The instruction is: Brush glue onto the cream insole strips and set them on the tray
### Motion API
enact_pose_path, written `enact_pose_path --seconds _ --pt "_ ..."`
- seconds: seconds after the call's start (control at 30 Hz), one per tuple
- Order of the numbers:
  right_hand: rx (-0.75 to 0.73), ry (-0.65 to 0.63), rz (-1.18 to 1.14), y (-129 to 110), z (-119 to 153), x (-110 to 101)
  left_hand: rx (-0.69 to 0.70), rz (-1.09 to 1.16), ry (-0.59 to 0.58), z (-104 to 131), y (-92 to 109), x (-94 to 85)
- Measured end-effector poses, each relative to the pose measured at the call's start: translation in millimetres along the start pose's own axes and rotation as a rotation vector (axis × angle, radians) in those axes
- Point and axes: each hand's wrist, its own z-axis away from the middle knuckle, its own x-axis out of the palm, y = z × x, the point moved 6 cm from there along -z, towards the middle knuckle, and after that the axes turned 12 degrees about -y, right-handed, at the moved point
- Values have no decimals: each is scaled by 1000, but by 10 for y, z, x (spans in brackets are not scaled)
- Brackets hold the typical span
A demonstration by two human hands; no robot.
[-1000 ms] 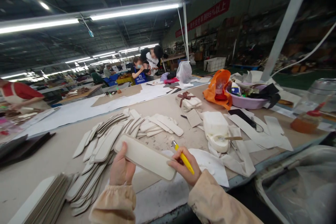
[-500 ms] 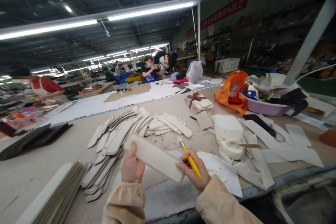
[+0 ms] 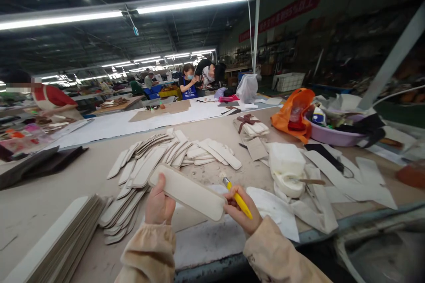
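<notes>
We record: left hand (image 3: 160, 205) fingers gripping one end of the pale panel (image 3: 191, 193), thumb on top; right hand (image 3: 246, 223) fingers closed round the yellow brush (image 3: 241, 204), beside the panel's other end; loose panels (image 3: 149, 166) beyond left fingers.

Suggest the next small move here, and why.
Perhaps bring the yellow brush over the pale strip: the left hand grips the strip's one end, and the right hand holds the brush, its bristles pointing past the strip's far edge.
</notes>
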Motion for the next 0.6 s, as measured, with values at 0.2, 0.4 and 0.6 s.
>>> enact_pose_path --seconds 0.2,0.4,0.6 --pt "15 91 72 79 1 -15 -1 0 20 0 -9 -26" --pt "43 125 250 172 31 -80 17 -14 21 10 -44 1" --pt "-2 262 326 118 63 -118 1 -5 -115 154 -172 95"
